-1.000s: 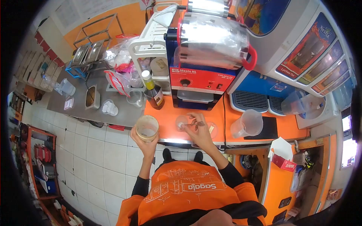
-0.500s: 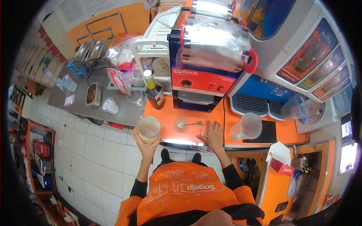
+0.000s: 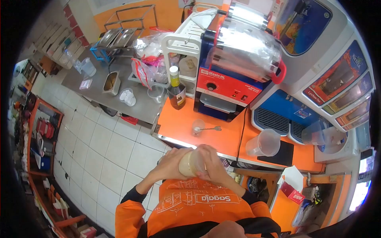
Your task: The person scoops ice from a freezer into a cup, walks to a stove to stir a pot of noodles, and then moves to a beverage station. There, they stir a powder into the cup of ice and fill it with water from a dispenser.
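Close to my chest, a cloudy jar (image 3: 188,164) lies tilted between my two hands. My left hand (image 3: 170,163) is wrapped round its left side. On the other side, my right hand (image 3: 213,166) grips a translucent lid (image 3: 199,159) against the jar's mouth; whether it is fully seated I cannot tell. A small clear cup (image 3: 198,127) stands on the orange counter (image 3: 178,129), with a fork-like utensil (image 3: 212,128) reaching out of it to the right. Behind it to the left is a dark bottle (image 3: 176,91) with a yellow neck and white cap.
A red and blue cup sealer (image 3: 224,89) stands behind the cup. To the right are a clear pitcher (image 3: 264,142), a black cable and a drink dispenser (image 3: 274,113). A grey table (image 3: 95,93) at the left holds containers and plastic bags.
The jar has moved right and down toward my chest and has tilted. My right hand has left the counter with the lid and joined the jar. The camera view has shifted.
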Tool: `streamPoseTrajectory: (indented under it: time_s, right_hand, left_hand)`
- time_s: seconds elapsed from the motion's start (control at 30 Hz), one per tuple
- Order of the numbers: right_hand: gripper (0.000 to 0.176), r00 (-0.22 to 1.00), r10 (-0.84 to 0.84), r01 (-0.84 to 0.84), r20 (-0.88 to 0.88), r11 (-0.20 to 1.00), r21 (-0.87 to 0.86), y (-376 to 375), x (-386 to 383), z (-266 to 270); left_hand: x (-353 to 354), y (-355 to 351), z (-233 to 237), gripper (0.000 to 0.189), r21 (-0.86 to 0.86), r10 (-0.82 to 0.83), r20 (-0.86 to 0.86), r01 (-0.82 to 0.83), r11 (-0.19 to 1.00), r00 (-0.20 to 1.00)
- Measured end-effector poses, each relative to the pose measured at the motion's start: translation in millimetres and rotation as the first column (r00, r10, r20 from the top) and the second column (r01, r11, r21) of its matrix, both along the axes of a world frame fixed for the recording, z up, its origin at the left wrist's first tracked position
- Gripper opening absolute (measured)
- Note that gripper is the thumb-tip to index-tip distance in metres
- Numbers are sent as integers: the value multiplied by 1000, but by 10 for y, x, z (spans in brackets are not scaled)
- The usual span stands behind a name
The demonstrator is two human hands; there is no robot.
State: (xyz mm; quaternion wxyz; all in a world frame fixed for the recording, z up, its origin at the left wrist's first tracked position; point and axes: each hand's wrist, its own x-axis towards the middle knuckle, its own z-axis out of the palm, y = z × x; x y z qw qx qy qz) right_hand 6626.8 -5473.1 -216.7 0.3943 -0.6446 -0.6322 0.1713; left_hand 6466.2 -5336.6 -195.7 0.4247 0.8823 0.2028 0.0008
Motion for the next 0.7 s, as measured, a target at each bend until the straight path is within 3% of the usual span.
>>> streamPoseTrajectory:
  time_s: [0.03,0.1,0.17,0.2,0.23,0.3,0.37,0.4,0.43,0.47,0.5,0.57,0.6,0.63,0.67,0.7]
  right_hand:
    - [72,994,63,-62,-87,998,23,36,-20,-37]
    - [74,975,150,-143,-165,988,54,127,-84,-78]
    - [73,988,31,3,-152,977,215,189,-220,-104]
    - [73,988,51,-17,-148,975,221,292,-257,-111]
    - [75,967,-11,55,-254,984,167,412,-282,-115]
    - [76,934,-63,110,-352,987,115,556,-328,-47]
    - [72,985,9,17,-171,989,147,639,-332,112]
    - [72,985,21,6,-169,988,153,658,-291,113]
    - [65,973,188,-221,130,921,321,655,-230,106]
    - [58,854,279,-465,439,788,404,680,-222,103]
    - [58,849,284,-475,446,780,407,735,-288,127]
    - [43,649,378,-716,661,597,362,824,-458,182]
    - [34,761,460,-610,458,748,262,861,-494,-186]
    - [34,763,454,-607,459,748,269,1011,-597,-247]
    - [31,977,198,-160,-83,929,333,1181,-750,-269]
    - [28,802,-149,275,-579,952,136,1331,-835,-258]
  left_hand:
    - [-25,-46,53,82,-6,14,0,-14,1000,1000]
    - [-67,-88,137,85,253,85,67,-99,962,994]
    - [-34,-167,173,84,306,141,90,-162,938,986]
    - [-7,-175,122,82,483,188,190,-259,837,964]
    - [-4,-165,78,81,627,214,292,-356,693,932]
    - [-47,6,92,78,620,225,336,-395,678,914]
    - [-176,207,131,81,438,154,295,-277,855,943]
    - [-249,290,154,81,443,162,298,-287,850,941]
    - [-323,368,178,83,327,31,203,-97,940,979]
    - [-380,440,195,84,187,-118,129,93,978,985]
    - [-422,493,172,84,194,-110,134,83,977,985]
    - [-503,572,41,87,163,-159,123,138,977,980]
    - [-547,602,-12,85,283,-132,117,94,955,984]
    - [-541,603,-97,85,289,-135,114,98,952,984]
    - [-493,584,-193,84,446,16,219,-114,887,976]
    - [-468,612,-237,83,562,145,350,-331,758,925]
